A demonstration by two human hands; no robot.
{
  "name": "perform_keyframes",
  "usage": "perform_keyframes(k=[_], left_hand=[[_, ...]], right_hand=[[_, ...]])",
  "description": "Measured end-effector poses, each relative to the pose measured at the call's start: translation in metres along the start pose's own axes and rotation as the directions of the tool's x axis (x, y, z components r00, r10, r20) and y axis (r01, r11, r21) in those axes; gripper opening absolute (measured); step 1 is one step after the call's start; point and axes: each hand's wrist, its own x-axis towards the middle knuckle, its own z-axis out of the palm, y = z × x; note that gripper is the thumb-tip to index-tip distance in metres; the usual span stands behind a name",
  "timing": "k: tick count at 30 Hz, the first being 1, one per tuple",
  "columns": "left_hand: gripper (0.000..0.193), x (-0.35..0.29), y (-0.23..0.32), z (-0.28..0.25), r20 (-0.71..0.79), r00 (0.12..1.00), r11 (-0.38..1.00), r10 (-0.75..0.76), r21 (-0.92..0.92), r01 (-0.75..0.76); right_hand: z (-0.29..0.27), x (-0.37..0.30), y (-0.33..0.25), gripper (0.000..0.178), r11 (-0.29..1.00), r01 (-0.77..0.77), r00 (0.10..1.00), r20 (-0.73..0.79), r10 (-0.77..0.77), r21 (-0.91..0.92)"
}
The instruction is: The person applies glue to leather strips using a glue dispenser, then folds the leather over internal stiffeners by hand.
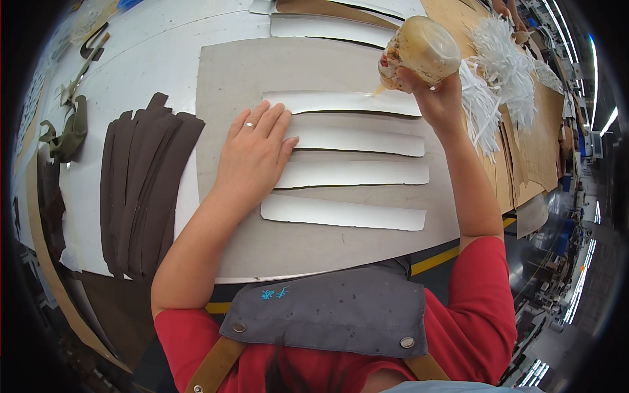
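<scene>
My right hand [432,92] is wrapped round a squeeze bottle of glue [422,49], tipped so its nozzle points down at the farthest white strip [347,103]. Flat on the left ends of the upper strips lies my left hand [259,141], fingers stretched out and a ring on one of them. Below that strip, a second white strip [360,141], a third strip [354,173] and the nearest strip [344,213] lie in a row on a grey board [229,72]. Whether glue is touching the farthest strip is too small to tell.
A pile of dark brown strips [141,190] lies left of the board. Farther left are a green cloth scrap [69,134] and a brush-like tool [88,62]. More white pieces [327,29] sit beyond the board. White shredded strips [504,72] rest on brown cardboard [547,137] at right.
</scene>
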Motion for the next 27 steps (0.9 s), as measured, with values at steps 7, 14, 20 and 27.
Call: perform_keyframes(k=[7,14,20,27], left_hand=[[0.036,0.002,0.0,-0.003,0.012,1.0,1.0,-0.01,0.006,0.01],[0.036,0.005,0.001,-0.004,0.001,1.0,1.0,-0.005,-0.024,0.005],[0.037,0.0,-0.001,-0.001,0.003,1.0,1.0,-0.001,-0.031,0.001],[0.036,-0.001,-0.001,-0.002,0.004,1.0,1.0,-0.013,-0.028,0.013]], right_hand=[[-0.03,-0.012,0.019,0.056,0.999,0.003,0.993,-0.114,-0.007,-0.033],[-0.047,-0.02,0.027,0.057,0.999,-0.024,0.977,-0.212,0.033,0.045],[-0.073,-0.018,0.026,0.047,0.966,-0.161,0.93,-0.296,0.217,0.2],[-0.145,-0.024,0.045,0.04,0.557,-0.262,0.753,-0.193,0.629,0.788]])
